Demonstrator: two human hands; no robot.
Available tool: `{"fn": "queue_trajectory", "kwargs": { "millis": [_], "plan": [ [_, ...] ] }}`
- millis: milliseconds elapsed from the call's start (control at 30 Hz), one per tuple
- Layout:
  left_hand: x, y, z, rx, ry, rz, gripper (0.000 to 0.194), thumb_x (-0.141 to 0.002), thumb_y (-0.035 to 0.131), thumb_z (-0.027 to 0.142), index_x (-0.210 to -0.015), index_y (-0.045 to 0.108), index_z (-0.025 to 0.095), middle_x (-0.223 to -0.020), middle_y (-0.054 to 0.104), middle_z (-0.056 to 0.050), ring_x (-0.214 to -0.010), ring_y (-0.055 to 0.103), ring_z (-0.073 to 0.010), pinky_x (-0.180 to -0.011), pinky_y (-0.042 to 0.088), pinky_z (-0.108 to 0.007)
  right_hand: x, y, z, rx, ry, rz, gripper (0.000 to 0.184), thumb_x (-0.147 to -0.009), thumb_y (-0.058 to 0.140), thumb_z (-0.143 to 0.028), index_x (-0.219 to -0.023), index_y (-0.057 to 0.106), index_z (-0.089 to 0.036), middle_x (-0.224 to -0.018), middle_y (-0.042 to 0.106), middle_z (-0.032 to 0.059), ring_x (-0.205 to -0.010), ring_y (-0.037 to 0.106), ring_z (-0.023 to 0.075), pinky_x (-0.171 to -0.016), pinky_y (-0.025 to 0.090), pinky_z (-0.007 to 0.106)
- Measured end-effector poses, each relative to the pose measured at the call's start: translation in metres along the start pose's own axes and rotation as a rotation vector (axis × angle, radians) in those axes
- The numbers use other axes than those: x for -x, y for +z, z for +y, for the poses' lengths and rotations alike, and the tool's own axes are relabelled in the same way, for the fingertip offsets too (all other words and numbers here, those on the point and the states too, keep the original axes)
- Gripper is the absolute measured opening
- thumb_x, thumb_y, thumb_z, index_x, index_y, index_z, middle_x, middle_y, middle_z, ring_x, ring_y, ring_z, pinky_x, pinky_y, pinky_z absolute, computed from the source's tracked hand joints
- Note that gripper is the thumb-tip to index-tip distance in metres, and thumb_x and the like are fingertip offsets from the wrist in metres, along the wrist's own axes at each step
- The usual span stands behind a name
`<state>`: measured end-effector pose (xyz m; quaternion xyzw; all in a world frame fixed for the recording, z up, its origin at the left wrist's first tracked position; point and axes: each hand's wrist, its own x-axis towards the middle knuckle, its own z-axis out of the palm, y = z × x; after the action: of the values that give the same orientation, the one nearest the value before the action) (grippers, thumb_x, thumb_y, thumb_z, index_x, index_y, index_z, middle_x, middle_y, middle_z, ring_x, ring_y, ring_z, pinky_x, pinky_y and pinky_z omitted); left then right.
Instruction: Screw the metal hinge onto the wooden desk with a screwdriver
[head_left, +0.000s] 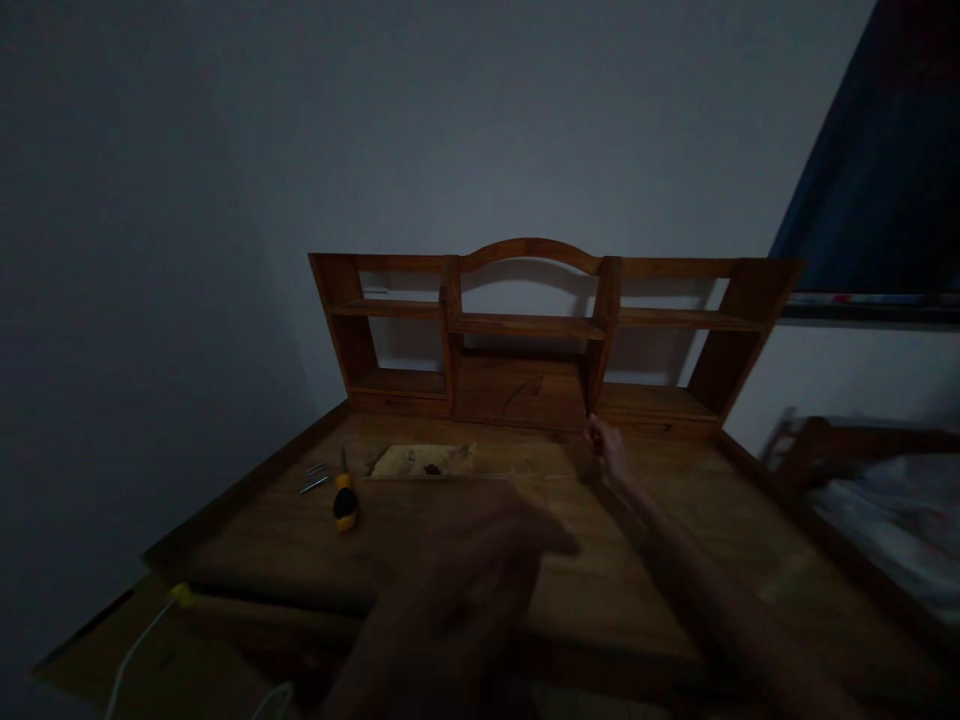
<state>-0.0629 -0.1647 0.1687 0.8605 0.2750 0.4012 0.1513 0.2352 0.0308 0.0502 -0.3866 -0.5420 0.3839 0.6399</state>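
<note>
My right hand (606, 450) reaches across the wooden desk top. Its fingers are closed near the lower right corner of a wooden panel (521, 392) in the middle of the shelf unit; anything in them is too small to make out. Closer to me, my left hand (480, 555) hovers over the desk, blurred and dark. Its fingers look loosely stretched towards the right, with nothing visible in them. A curved dark line marks the panel's face. To the left lies a yellow and black screwdriver (345, 503), beside several thin metal pieces (315, 482).
The wooden shelf unit (529, 325) stands along the back of the desk (277, 540), against a wall. A pale torn patch (420, 460) lies behind the screwdriver. A white cord (139, 640) hangs at the lower left. A dark curtain (885, 180) is at the right.
</note>
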Motion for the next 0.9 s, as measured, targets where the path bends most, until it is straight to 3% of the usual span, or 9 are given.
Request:
{"fn": "queue_trajectory", "kwargs": {
  "millis": [100, 233, 333, 467, 633, 767, 900],
  "plan": [
    [-0.044, 0.016, -0.076, -0.053, -0.012, -0.047, 0.028, -0.105, 0.041, 0.036, -0.118, 0.064, 0.026, -0.115, 0.068, -0.005, -0.108, 0.064, -0.0202, -0.096, 0.053, -0.037, 0.018, -0.024, 0.004, 0.27, -0.072, -0.003, 0.027, -0.078, 0.077, -0.046, -0.071, 0.069, -0.021, -0.069, 0.066, 0.0012, -0.062, 0.054, 0.0163, -0.057, 0.033, 0.026],
    [-0.071, 0.05, -0.201, -0.312, -0.085, -0.223, 0.049, -0.095, 0.059, 0.052, -0.132, 0.056, 0.02, -0.134, 0.06, -0.012, -0.125, 0.056, -0.0273, -0.108, 0.046, -0.043, 0.047, -0.038, 0.012, 0.521, -0.129, -0.034, 0.014, -0.078, 0.077, -0.037, -0.075, 0.074, -0.024, -0.063, 0.066, 0.0, -0.055, 0.052, 0.0164, -0.057, 0.031, 0.028],
    [-0.06, 0.065, -0.253, -0.361, -0.13, -0.361, 0.068, -0.087, 0.066, 0.063, -0.137, 0.053, 0.02, -0.14, 0.056, -0.014, -0.128, 0.054, -0.0303, -0.109, 0.045, -0.044, 0.056, -0.033, 0.014, 0.633, -0.139, -0.091, 0.015, -0.082, 0.074, -0.034, -0.072, 0.07, -0.024, -0.058, 0.062, -0.0013, -0.051, 0.05, 0.0155, -0.056, 0.029, 0.029],
    [-0.042, 0.068, -0.267, -0.313, -0.169, -0.351, 0.079, -0.083, 0.064, 0.072, -0.145, 0.046, 0.026, -0.147, 0.052, -0.011, -0.133, 0.051, -0.0302, -0.113, 0.04, -0.043, 0.058, -0.017, 0.009, 0.769, -0.185, -0.222, 0.017, -0.092, 0.063, -0.033, -0.078, 0.065, -0.023, -0.071, 0.066, 0.0001, -0.062, 0.059, 0.0168, -0.062, 0.036, 0.028],
    [-0.037, 0.072, -0.275, -0.303, -0.241, -0.356, 0.089, -0.076, 0.065, 0.078, -0.147, 0.044, 0.029, -0.148, 0.051, -0.009, -0.133, 0.05, -0.0312, -0.112, 0.039, -0.044, 0.061, -0.01, 0.011, 0.838, -0.218, -0.338, 0.015, -0.094, 0.059, -0.032, -0.083, 0.065, -0.023, -0.08, 0.07, 0.001, -0.068, 0.063, 0.017, -0.066, 0.041, 0.029],
    [-0.038, 0.074, -0.278, -0.319, -0.212, -0.327, 0.087, -0.076, 0.067, 0.077, -0.145, 0.048, 0.027, -0.144, 0.054, -0.009, -0.131, 0.051, -0.0304, -0.112, 0.039, -0.044, 0.057, -0.018, 0.014, 0.848, -0.213, -0.297, 0.017, -0.096, 0.058, -0.035, -0.089, 0.068, -0.023, -0.082, 0.071, 0.0015, -0.068, 0.064, 0.0179, -0.065, 0.042, 0.029],
    [-0.049, 0.067, -0.26, -0.379, -0.141, -0.313, 0.086, -0.076, 0.072, 0.071, -0.144, 0.05, 0.023, -0.138, 0.057, -0.011, -0.126, 0.053, -0.0303, -0.109, 0.041, -0.042, 0.049, -0.028, 0.011, 0.862, -0.261, -0.205, 0.025, -0.098, 0.052, -0.039, -0.087, 0.067, -0.022, -0.082, 0.071, 0.0029, -0.072, 0.065, 0.0194, -0.069, 0.045, 0.03]
  ]
}}
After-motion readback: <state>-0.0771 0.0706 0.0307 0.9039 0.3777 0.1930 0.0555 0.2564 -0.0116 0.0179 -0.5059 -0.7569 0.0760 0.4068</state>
